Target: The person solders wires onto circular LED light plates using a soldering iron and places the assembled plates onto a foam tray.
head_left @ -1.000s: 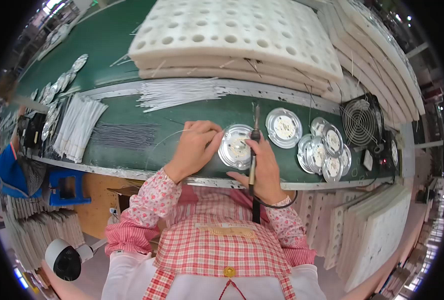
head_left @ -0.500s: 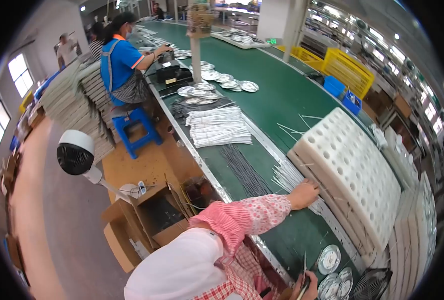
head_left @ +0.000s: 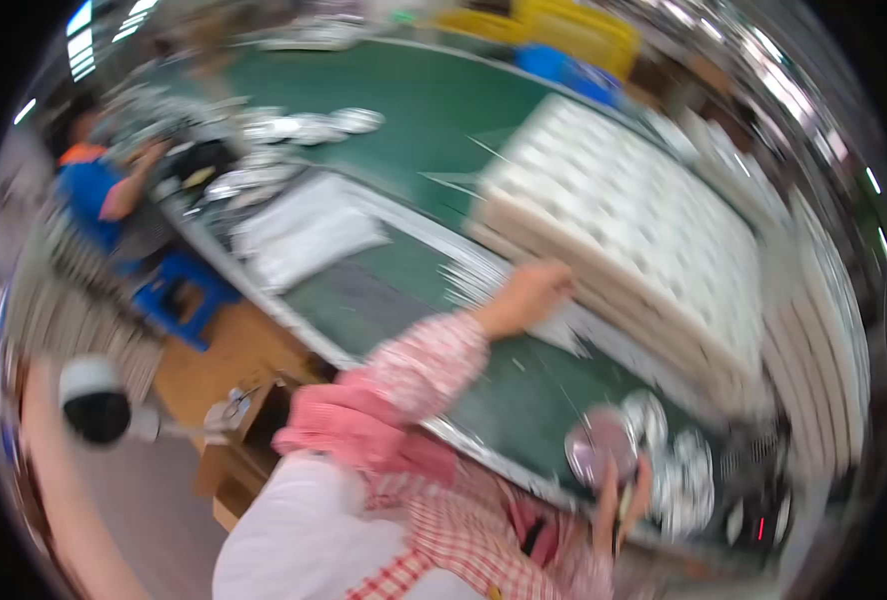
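Note:
The view is smeared by motion. My left hand (head_left: 532, 297) is over the pile of thin white sticks (head_left: 472, 283), beside the white foam blocks; its fingers are bent together and what they hold, if anything, is too blurred to name. Near the front edge of the green table, my right hand (head_left: 624, 500) holds a slim tool, partly hidden by the fingers. Just beyond that hand lies a round shiny disc (head_left: 602, 446), with several silver discs (head_left: 686, 485) to its right.
Perforated foam blocks (head_left: 624, 210) stand at the back right. A dark bundle (head_left: 349, 305) and white bundles (head_left: 309, 230) lie to the left. A co-worker in blue (head_left: 94, 200) sits at the far left. A white fan (head_left: 94, 400) and cardboard box (head_left: 254, 450) are below.
The camera has swung, shifting the co-worker and table leftward and down. My left hand stays near the white sticks. The right hand and its tool appear higher in view, beside a disc.

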Demonstrator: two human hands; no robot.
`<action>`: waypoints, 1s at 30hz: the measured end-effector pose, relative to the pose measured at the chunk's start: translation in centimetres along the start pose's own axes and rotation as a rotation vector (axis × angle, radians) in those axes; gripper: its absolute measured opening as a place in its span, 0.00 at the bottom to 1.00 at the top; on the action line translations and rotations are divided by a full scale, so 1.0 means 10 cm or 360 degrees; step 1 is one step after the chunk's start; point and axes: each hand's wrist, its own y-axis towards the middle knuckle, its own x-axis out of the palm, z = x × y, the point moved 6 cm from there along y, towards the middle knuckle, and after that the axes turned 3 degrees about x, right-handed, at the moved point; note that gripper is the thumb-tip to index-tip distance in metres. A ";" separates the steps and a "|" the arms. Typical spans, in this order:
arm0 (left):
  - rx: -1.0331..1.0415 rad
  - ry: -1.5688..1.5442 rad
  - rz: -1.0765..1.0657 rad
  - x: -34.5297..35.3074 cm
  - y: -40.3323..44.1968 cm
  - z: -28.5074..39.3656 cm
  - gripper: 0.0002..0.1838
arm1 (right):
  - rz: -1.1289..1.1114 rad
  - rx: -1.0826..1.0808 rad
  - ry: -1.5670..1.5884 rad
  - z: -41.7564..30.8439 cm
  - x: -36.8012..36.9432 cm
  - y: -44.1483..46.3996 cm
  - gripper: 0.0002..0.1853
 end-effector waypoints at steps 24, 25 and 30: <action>-0.0225 -0.0210 -0.0521 0.53 -0.38 0.92 0.07 | 0.0035 0.0126 0.0120 -0.01 0.32 0.29 0.20; -0.0194 -0.0175 -0.0503 0.62 -0.44 0.98 0.07 | 0.0036 0.0098 0.0125 -0.04 0.33 0.28 0.20; -0.0116 -0.0049 -0.0428 0.72 -0.56 1.11 0.08 | 0.0036 0.0109 0.0117 -0.08 0.32 0.25 0.19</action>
